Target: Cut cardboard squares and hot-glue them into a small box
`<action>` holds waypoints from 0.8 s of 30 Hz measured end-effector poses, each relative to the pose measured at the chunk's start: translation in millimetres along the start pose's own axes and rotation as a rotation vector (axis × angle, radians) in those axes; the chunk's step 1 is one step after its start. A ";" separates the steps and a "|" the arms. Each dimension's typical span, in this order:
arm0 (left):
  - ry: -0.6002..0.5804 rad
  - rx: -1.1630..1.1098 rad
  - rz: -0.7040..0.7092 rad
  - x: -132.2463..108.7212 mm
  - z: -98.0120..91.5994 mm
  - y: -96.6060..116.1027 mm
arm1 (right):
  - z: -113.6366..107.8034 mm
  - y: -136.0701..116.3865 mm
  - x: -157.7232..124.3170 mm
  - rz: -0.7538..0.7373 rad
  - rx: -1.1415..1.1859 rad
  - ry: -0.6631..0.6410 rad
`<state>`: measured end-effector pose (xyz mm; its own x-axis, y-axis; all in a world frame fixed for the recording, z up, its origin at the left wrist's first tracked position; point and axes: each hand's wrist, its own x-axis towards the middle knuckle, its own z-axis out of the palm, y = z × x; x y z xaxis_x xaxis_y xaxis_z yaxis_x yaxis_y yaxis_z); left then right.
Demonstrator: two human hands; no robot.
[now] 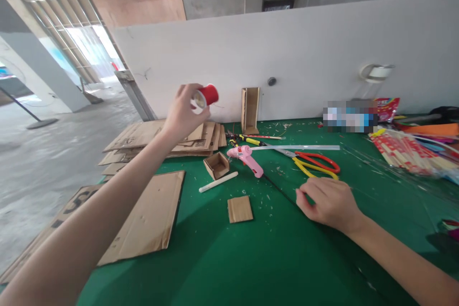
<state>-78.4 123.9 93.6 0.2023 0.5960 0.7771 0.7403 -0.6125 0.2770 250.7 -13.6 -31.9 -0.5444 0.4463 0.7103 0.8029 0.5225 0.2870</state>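
Raised above the table's back half, my left hand [182, 114] grips a small red spool [211, 94] with a pale rim between thumb and fingers. My right hand [329, 204] is low over the table on the right, its fingers curled in; whatever they may hold is hidden. Close by it are the scissors [317, 161] with red and yellow handles and the black cord of a pink glue gun [247, 158]. A clear glue stick [297, 147] extends from the gun. Between my hands lie a small cardboard square [240, 209], a whitish stick [218, 181] and a small open cardboard box [216, 166].
Flat cardboard sheets [143, 136] are stacked at the back left, with a larger cardboard piece [150, 217] in front. A tall cardboard channel [250, 111] stands against the white wall [304, 57]. Yellow-handled pliers [251, 140] lie behind the gun. Packaged sticks [399, 153] lie right.
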 end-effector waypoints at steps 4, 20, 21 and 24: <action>0.059 -0.330 -0.138 -44.6 -65.5 42.6 | -18.4 -28.9 20.9 -0.088 0.352 0.028; -0.004 -1.105 -0.512 -75.6 -88.6 101.3 | -51.2 -107.9 129.0 0.401 1.188 -0.106; -0.016 -1.114 -0.528 -77.2 -93.2 98.5 | -55.0 -111.3 124.7 0.360 1.160 -0.061; -0.188 -1.025 -0.504 -99.0 -108.9 88.4 | -68.3 -118.8 113.8 0.314 1.067 0.060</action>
<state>-102.8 -45.9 102.7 0.1875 0.9076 0.3757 -0.0861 -0.3658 0.9267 110.0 -74.5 58.7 -0.3179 0.6473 0.6928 0.2665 0.7622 -0.5899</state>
